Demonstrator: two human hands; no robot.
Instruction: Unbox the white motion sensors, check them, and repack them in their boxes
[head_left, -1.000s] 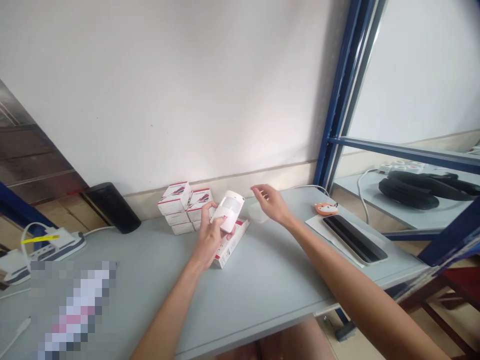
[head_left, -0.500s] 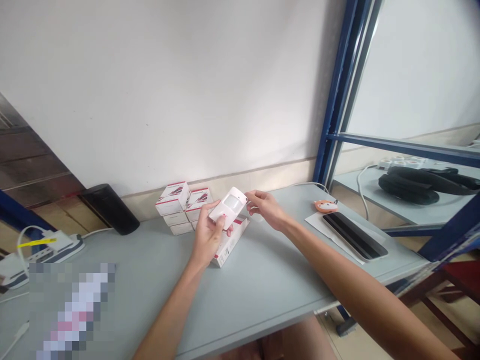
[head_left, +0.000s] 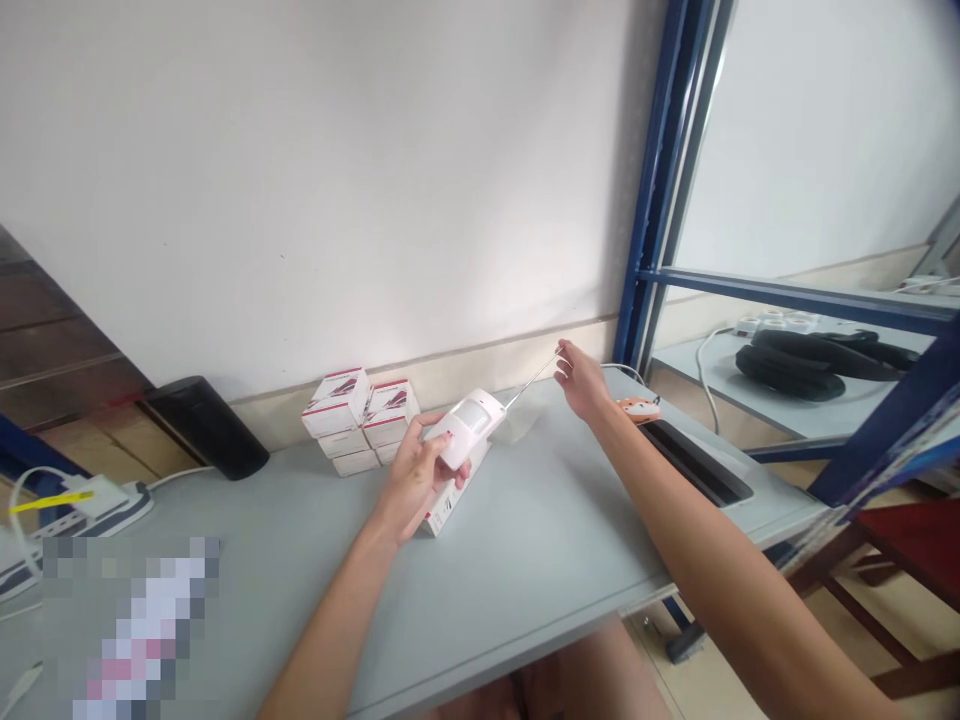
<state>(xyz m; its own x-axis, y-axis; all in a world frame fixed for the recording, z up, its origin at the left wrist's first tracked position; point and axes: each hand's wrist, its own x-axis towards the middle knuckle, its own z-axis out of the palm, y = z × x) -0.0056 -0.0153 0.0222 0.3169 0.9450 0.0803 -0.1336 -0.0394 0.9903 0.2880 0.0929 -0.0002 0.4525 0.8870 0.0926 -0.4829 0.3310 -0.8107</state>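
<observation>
White wall [head_left: 337, 150] behind grey table [head_left: 525, 560]; blue steel rack [head_left: 645, 200] at right; tan floor [head_left: 757, 690] below.

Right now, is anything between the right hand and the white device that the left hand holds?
Only a thin strip, stretched from the white device to the right hand; otherwise nothing visible.

A pixelated patch [head_left: 131, 630] blots out whatever lies on the table's [head_left: 525, 560] near left corner, the white power strip [head_left: 45, 510] runs off the left edge, and the box print [head_left: 337, 395] is too small to read.
</observation>
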